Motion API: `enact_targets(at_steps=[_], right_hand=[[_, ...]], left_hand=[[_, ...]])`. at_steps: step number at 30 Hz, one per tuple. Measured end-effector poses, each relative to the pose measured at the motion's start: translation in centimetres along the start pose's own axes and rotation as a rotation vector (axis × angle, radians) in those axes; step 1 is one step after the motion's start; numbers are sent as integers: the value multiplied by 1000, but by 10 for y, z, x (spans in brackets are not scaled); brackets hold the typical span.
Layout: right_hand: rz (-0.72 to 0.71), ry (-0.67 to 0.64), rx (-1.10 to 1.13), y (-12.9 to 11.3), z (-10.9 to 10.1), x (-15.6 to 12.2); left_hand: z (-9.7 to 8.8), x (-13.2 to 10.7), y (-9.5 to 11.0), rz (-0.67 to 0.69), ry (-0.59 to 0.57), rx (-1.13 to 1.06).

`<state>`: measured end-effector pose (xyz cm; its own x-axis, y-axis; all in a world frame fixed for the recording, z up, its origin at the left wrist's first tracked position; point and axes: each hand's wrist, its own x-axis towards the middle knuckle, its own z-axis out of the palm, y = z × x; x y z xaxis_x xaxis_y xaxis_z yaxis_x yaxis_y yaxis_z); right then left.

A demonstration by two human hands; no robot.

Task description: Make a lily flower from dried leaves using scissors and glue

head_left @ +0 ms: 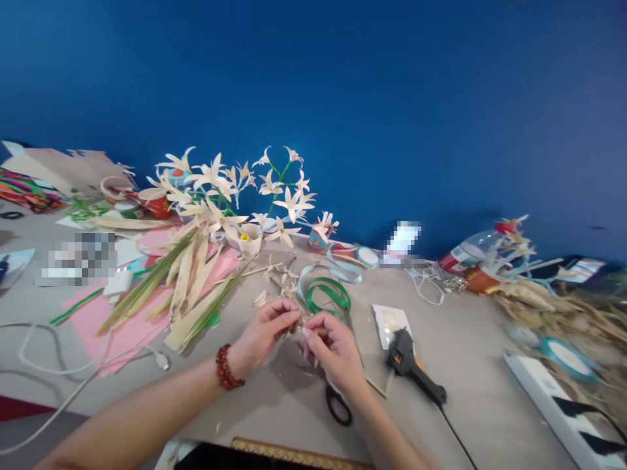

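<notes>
Both hands meet above the table near its front. My left hand (275, 329), with a red bead bracelet (227, 367) on the wrist, is closed in a pinch. Close against it, my right hand (330, 343) pinches too, thumb against forefinger. Whatever sits between the fingertips is small and mostly hidden; it looks pale and thin. Black-handled scissors (339, 406) lie partly under my right hand. Just beyond the fingers are a roll of green tape (329, 295) and pale husk scraps (260, 298). A black glue gun (414, 365) rests to the right, its nose on a white card (389, 320).
Husk flowers (291, 203) stand in cups along the blue wall. Long dried husks (189, 277) lie on pink paper (93, 316) at left, near a white cable (63, 372). At right are a power strip (543, 398), a plastic bottle (473, 251) and a husk pile (563, 313).
</notes>
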<state>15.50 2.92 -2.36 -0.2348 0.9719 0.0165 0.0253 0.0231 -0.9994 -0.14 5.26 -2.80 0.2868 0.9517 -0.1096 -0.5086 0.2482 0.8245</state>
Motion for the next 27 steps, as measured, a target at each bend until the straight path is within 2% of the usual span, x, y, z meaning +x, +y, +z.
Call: enact_targets(at_steps=[6, 12, 18, 21, 24, 27], right_hand=[[35, 8, -8, -7, -3, -1], [78, -20, 62, -12, -6, -1], [111, -22, 105, -16, -7, -2], [83, -18, 95, -15, -6, -2], [48, -48, 70, -14, -6, -2], [12, -76, 45, -13, -5, -2]], left_hand=[[-3, 0, 0, 24, -6, 90], [-13, 3, 3, 171, -95, 316], [-14, 2, 13, 357, -175, 543], [-13, 2, 13, 283, -150, 509], [-14, 2, 10, 185, -147, 398], [-14, 3, 7, 141, -168, 269]])
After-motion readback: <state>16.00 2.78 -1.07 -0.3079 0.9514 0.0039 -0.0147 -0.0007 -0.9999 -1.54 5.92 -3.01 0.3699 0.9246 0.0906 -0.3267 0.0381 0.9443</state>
